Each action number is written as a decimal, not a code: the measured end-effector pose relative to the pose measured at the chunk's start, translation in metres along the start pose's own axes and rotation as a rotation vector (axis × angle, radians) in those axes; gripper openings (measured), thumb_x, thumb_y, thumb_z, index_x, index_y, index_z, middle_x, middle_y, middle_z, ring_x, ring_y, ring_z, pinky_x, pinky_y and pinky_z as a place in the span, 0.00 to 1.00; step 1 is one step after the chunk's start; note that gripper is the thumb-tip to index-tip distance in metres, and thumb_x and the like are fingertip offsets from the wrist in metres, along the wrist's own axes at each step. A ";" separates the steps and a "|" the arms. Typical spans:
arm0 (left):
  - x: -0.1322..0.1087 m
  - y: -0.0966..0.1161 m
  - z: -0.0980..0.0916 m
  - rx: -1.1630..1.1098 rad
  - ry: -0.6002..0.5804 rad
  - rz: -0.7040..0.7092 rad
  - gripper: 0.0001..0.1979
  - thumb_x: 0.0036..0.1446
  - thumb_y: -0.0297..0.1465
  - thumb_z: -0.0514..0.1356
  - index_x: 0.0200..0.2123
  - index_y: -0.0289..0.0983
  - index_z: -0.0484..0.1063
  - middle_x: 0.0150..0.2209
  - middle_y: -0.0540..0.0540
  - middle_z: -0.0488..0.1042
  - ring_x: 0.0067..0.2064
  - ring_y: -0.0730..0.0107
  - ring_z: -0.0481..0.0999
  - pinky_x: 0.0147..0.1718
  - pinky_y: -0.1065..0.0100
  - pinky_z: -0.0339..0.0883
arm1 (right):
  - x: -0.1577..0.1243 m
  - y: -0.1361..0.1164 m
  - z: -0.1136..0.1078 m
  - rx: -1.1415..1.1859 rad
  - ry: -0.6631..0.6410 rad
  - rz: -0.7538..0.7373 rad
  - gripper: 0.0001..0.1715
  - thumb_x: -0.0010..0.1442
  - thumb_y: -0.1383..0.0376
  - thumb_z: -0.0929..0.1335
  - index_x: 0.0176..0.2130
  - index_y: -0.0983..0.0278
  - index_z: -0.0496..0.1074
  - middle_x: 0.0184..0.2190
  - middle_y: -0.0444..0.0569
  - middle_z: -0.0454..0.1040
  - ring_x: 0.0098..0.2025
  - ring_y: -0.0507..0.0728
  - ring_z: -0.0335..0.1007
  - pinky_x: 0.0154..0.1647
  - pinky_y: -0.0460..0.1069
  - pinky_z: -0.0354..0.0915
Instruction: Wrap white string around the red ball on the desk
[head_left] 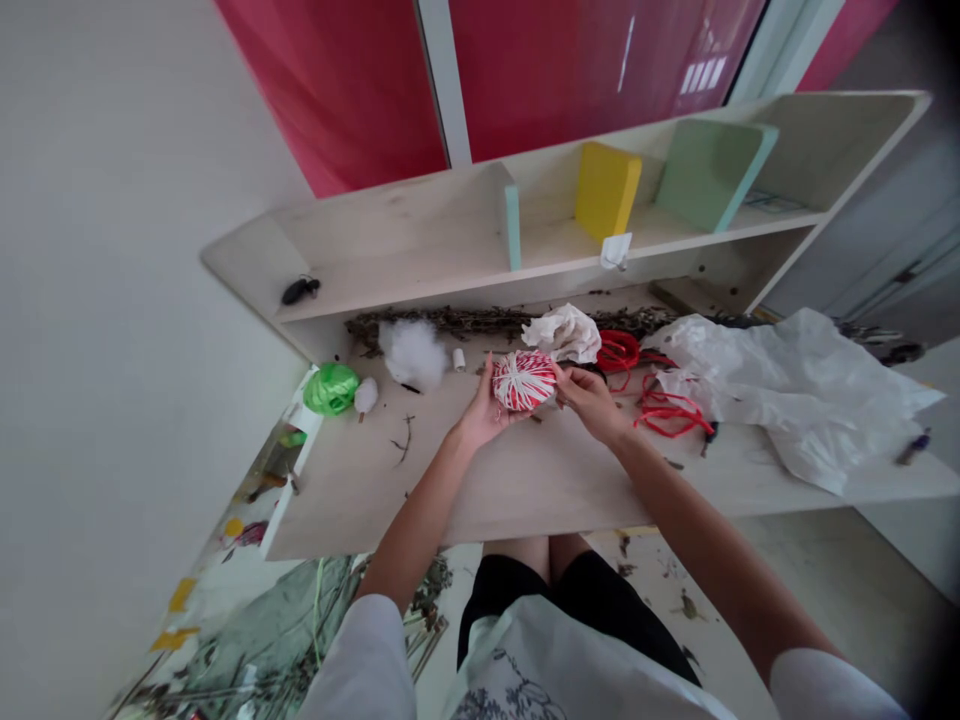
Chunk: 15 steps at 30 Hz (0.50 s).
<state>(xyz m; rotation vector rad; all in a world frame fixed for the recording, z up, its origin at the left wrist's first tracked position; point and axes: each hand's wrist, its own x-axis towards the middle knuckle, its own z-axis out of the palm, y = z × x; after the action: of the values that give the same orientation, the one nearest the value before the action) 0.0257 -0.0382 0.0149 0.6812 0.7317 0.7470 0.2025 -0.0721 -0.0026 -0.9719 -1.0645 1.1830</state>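
A red ball wound with white yarn [523, 381] is held above the desk. My left hand [482, 412] is closed around its left side and underside. My right hand [587, 398] pinches at the ball's right edge; whether its fingers hold a strand of yarn is too small to tell. Just behind the ball lies a crumpled white tissue [564, 332]. Coils of red cord [618, 351] sit to the right of it, and more red cord [671, 412] lies loose nearer the front.
On the desk [360, 490], white stuffing [412, 352], a small white spool [459, 360] and a green plastic bundle [331, 388] are at left. A clear plastic bag [795, 385] covers the right. Dried twigs [465, 322] line the back beneath a shelf [405, 235] with coloured dividers.
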 end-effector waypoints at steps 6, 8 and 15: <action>0.007 -0.011 -0.001 0.260 0.251 0.264 0.25 0.51 0.51 0.64 0.42 0.38 0.77 0.36 0.45 0.80 0.35 0.67 0.78 0.28 0.73 0.69 | -0.002 -0.002 0.003 0.022 -0.005 0.036 0.32 0.41 0.41 0.76 0.20 0.63 0.64 0.16 0.39 0.61 0.20 0.46 0.52 0.22 0.45 0.52; 0.008 -0.013 -0.002 0.315 0.311 0.372 0.22 0.49 0.48 0.67 0.40 0.38 0.77 0.38 0.46 0.79 0.37 0.66 0.78 0.29 0.73 0.69 | -0.002 -0.003 0.003 0.035 0.004 0.026 0.32 0.41 0.41 0.76 0.20 0.63 0.63 0.15 0.38 0.59 0.20 0.47 0.52 0.22 0.45 0.52; 0.003 -0.015 0.006 0.404 0.208 0.433 0.17 0.48 0.43 0.69 0.38 0.38 0.78 0.41 0.45 0.79 0.49 0.59 0.75 0.41 0.68 0.71 | -0.003 -0.002 0.002 0.050 -0.029 0.008 0.30 0.45 0.43 0.75 0.21 0.63 0.65 0.17 0.39 0.60 0.20 0.47 0.52 0.23 0.46 0.51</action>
<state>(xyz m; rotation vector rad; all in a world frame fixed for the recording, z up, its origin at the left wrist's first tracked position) 0.0371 -0.0456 0.0063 1.1636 0.9523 1.0901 0.2009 -0.0753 -0.0005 -0.9234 -1.0496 1.2280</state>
